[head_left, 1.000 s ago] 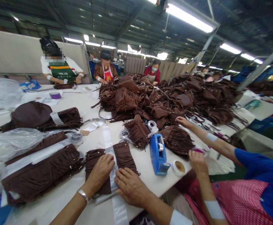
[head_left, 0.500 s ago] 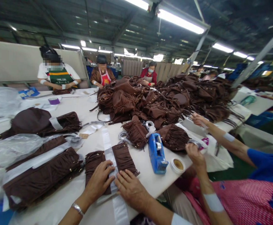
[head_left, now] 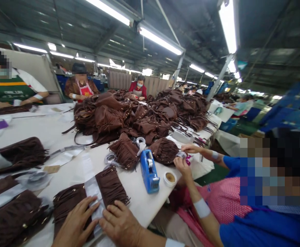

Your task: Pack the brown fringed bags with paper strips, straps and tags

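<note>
A dark brown fringed bag [head_left: 111, 185] lies on the white table in front of me. Across its middle runs a whitish plastic strip [head_left: 90, 185], which reaches past the bag's far edge. My left hand [head_left: 75, 221] rests on the strip and the bag's left half, fingers stretched out. From the right, my right hand [head_left: 121, 221] lies with its fingers flat over the strip and the bag's near edge. Both hands press down and are close together. The strip's near end is mostly hidden by my hands.
Beyond the bag stand a blue tape dispenser [head_left: 150, 171] and a tape roll [head_left: 169, 179]. A large pile of brown bags [head_left: 136, 113] covers the table's far part. Strip-wrapped bags [head_left: 13, 212] lie at left. A co-worker's hands [head_left: 183, 159] work close by on the right.
My view has swung right, so the table's things appear further left. Both my hands stay on the bag and strip. The co-worker's hands at right have come closer together.
</note>
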A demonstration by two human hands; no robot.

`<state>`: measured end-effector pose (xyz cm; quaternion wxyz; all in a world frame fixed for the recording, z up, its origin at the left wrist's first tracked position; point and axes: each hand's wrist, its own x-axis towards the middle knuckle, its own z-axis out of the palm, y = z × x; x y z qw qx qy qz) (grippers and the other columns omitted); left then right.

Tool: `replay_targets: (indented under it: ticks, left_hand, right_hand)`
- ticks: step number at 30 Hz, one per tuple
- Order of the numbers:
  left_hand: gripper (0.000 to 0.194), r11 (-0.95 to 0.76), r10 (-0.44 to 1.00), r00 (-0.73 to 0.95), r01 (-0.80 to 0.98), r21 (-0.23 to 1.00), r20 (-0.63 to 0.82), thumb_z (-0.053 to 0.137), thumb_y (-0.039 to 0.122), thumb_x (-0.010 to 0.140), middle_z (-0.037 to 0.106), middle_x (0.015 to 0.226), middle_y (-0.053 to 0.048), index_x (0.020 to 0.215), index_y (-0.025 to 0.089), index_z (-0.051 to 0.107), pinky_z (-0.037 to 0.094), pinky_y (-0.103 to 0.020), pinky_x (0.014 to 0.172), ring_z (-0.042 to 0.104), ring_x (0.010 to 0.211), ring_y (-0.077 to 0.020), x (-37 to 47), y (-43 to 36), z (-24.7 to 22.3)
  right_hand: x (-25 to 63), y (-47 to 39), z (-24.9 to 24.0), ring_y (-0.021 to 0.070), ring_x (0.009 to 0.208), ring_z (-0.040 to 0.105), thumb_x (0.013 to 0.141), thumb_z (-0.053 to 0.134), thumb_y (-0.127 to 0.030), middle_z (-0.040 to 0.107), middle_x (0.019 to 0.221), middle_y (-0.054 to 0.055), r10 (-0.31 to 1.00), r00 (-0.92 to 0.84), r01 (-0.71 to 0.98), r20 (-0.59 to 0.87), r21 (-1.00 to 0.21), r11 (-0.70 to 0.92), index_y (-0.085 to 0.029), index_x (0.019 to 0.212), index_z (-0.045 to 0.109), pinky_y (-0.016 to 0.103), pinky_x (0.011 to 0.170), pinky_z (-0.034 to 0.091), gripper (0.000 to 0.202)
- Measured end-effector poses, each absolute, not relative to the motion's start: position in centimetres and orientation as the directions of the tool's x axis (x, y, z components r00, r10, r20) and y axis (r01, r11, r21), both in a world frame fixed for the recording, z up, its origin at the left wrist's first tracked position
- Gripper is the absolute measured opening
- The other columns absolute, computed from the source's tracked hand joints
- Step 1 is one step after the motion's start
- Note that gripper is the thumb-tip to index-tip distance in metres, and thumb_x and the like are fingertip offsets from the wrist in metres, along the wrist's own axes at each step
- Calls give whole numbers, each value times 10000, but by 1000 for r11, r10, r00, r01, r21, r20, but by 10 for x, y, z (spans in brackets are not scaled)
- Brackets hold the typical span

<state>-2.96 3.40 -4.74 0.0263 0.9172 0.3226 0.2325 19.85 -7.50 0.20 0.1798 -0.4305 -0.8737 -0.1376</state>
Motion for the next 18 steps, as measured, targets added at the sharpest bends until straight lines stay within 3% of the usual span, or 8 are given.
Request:
replay_targets:
  ticks: [6, 10, 12, 14, 16, 18]
  left_hand:
    - [463, -811, 578, 694, 544, 213, 428, 624, 470, 836, 586, 1383, -42, 1291, 394, 589, 561, -468, 942, 593, 1220, -286, -34, 38, -53]
    - [446, -810, 581, 700, 548, 210, 415, 625, 494, 823, 607, 1359, -41, 1252, 376, 629, 561, -461, 943, 612, 1194, -290, -32, 37, -47]
    - [433, -801, 595, 703, 561, 210, 389, 618, 509, 821, 612, 1352, -41, 1228, 367, 651, 555, -453, 954, 615, 1190, -290, -31, 37, -44]
    - [431, -791, 608, 702, 573, 213, 370, 604, 515, 829, 605, 1361, -39, 1229, 363, 653, 544, -449, 971, 607, 1202, -287, -31, 37, -44]
    - [433, -786, 616, 701, 578, 220, 360, 591, 518, 836, 597, 1373, -35, 1238, 366, 648, 534, -449, 985, 598, 1216, -286, -31, 38, -45]
    - [438, -784, 619, 698, 577, 227, 360, 587, 520, 834, 596, 1374, -36, 1238, 363, 649, 529, -451, 991, 597, 1217, -288, -31, 38, -46]
  right_hand:
    - [193, -81, 1, 186, 1100, 580, 979, 509, -323, 675, 1176, 46, 718, -546, 812, 431, 61, 581, -226, 1099, 605, 381, 1035, 421, 182]
    - [221, -96, 28, 186, 1088, 579, 970, 505, -334, 691, 1116, 33, 724, -416, 833, 551, -87, 546, -229, 1027, 611, 371, 1030, 408, 160]
    - [255, -102, 52, 185, 1036, 592, 979, 451, -258, 694, 1032, 38, 792, -151, 895, 592, -259, 364, -219, 1010, 615, 357, 998, 412, 171]
    - [297, -102, 75, 198, 997, 597, 991, 416, -256, 681, 991, 60, 831, 235, 900, 503, -436, 9, -203, 987, 625, 345, 942, 427, 215]
    - [335, -98, 90, 211, 1038, 591, 988, 447, -337, 667, 1046, 74, 815, 494, 807, 302, -507, -301, -189, 1013, 633, 341, 940, 425, 240]
    - [360, -90, 93, 208, 971, 620, 975, 473, -406, 672, 991, 69, 811, 557, 759, 177, -505, -411, -181, 944, 659, 324, 880, 454, 293]
